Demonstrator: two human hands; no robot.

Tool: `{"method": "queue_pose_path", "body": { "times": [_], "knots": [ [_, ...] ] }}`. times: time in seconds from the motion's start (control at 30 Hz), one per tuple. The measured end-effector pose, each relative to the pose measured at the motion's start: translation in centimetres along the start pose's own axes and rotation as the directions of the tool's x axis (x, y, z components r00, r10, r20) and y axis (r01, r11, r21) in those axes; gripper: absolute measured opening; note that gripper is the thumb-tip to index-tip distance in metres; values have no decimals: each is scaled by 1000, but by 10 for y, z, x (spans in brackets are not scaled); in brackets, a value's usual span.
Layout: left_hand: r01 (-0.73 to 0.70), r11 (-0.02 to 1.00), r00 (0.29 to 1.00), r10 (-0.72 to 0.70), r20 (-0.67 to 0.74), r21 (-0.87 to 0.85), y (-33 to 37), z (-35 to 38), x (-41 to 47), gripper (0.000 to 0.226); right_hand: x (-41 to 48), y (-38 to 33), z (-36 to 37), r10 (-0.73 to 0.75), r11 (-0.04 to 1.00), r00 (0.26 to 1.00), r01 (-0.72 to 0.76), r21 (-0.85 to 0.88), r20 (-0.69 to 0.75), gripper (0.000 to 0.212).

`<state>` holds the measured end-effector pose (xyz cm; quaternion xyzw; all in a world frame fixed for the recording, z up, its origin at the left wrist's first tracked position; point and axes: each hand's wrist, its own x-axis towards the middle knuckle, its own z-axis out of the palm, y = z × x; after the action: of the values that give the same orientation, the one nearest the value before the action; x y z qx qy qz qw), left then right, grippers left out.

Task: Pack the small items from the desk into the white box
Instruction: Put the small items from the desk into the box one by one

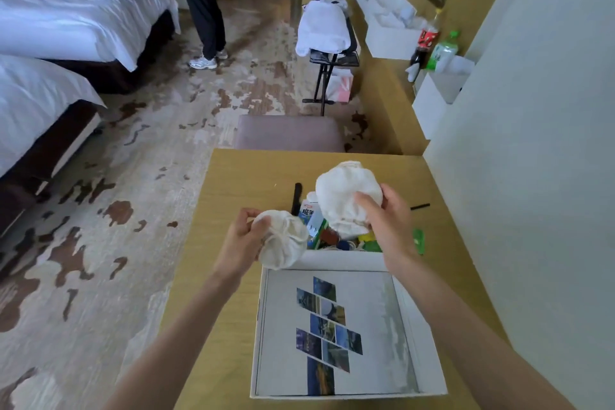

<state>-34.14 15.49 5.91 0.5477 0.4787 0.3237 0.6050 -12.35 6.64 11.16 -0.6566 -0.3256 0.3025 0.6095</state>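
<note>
The white box (pixel 429 336) lies open on the wooden desk (pixel 233 183), a printed photo collage showing on its bottom. My left hand (pixel 244 240) grips a small white drawstring pouch (pixel 283 243) above the box's far left corner. My right hand (pixel 386 220) holds a second, larger white cloth pouch (pixel 346 196) raised above a heap of small items (pixel 332 236) just beyond the box: a blue and white carton (pixel 309 213), yellow, green and blue pieces. A black strip (pixel 297 196) and a thin black stick (pixel 420 207) lie on the desk.
A padded stool (pixel 289 133) stands at the desk's far edge. A wall (pixel 532 176) runs along the right. Beds (pixel 50 43) are on the left, a person (pixel 199 3) stands on the patterned carpet, and a luggage rack (pixel 329 53) holds white cloth. Bottles (pixel 429 36) stand on the far counter.
</note>
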Motion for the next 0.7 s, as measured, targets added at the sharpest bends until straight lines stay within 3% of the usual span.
{"method": "queue_pose_path", "body": {
  "times": [0.07,0.17,0.23,0.3,0.4,0.47,0.53,0.6,0.7],
  "knots": [
    [6,1000,999,-6,-47,-1,1,14,-5,12,-10,-5,-6,-60,998,995,57,36,77,6],
    [53,997,999,-53,-1,-56,4,36,-14,15,-21,0,0,-16,998,953,32,-51,302,12],
    [186,958,973,-149,176,-218,9,46,-18,35,-24,8,9,15,980,933,57,-191,359,10],
    [227,919,926,-102,362,-321,11,49,-23,56,-24,20,15,-3,916,932,148,-373,362,15],
    [139,958,942,-50,331,-252,9,48,-33,53,-24,32,16,61,857,882,195,-478,468,58],
    [52,984,968,-8,252,-169,2,45,-39,36,-25,35,14,238,919,750,32,-392,618,73],
    [-9,989,967,45,252,-144,-7,42,-44,28,-28,42,12,364,930,611,-202,-306,703,64],
    [-5,991,966,39,255,-135,-14,43,-49,34,-35,55,14,382,918,544,-315,-240,747,50],
    [-34,997,970,15,241,76,-24,42,-51,43,-42,77,21,322,947,622,-231,-225,714,34]
  ]
}}
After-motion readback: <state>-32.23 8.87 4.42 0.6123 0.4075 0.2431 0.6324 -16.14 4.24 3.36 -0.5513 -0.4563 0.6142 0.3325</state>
